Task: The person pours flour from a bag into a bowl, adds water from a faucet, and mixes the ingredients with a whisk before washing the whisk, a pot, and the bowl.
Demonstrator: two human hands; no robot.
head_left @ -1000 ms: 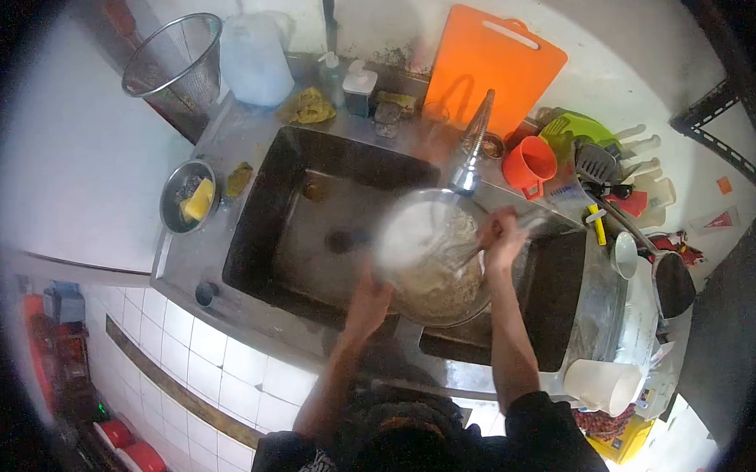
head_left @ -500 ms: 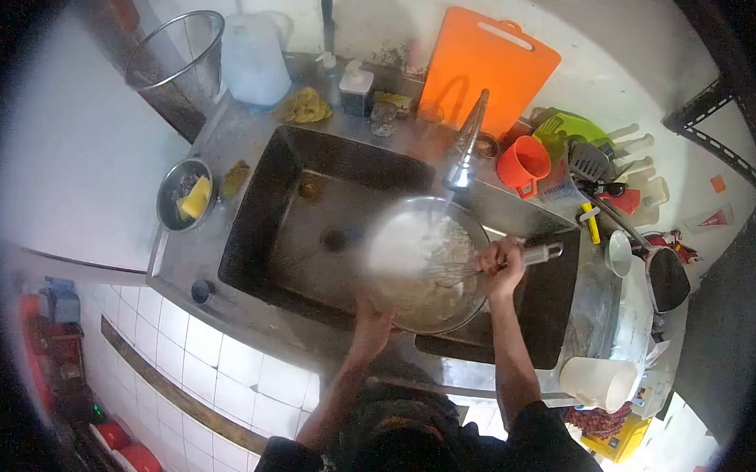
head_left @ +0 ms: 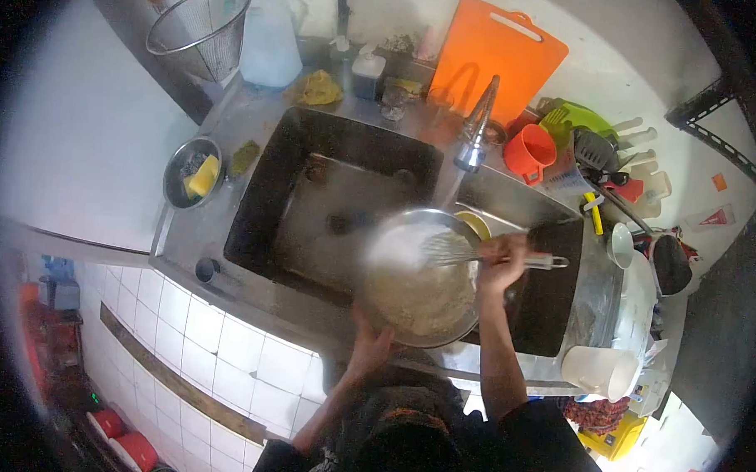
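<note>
A round metal bowl [head_left: 375, 307] with pale, floury contents is over the divider of the double sink. White glare or foam covers its upper left part. My left hand [head_left: 373, 342] grips the bowl's lower left side, its fingers partly hidden beneath. My right hand [head_left: 504, 261] is closed round the handle of a wire whisk [head_left: 454, 250], whose wires rest in the contents. Just behind the bowl stands the faucet [head_left: 473, 148]. A yellow round thing [head_left: 475, 224] shows beyond the bowl's right rim, in the right basin.
The left sink basin [head_left: 346, 202] lies beside the bowl. A small metal bowl [head_left: 173, 183] with yellow sponges sits on the left counter. Behind are an orange cutting board [head_left: 500, 65], a soap pump bottle [head_left: 368, 72] and a red mug [head_left: 531, 152]. A white jug [head_left: 602, 373] stands at right.
The bowl, held by my left hand, has come toward me, out from under the faucet. My right hand and the whisk stay at the bowl. The yellow round thing is now uncovered.
</note>
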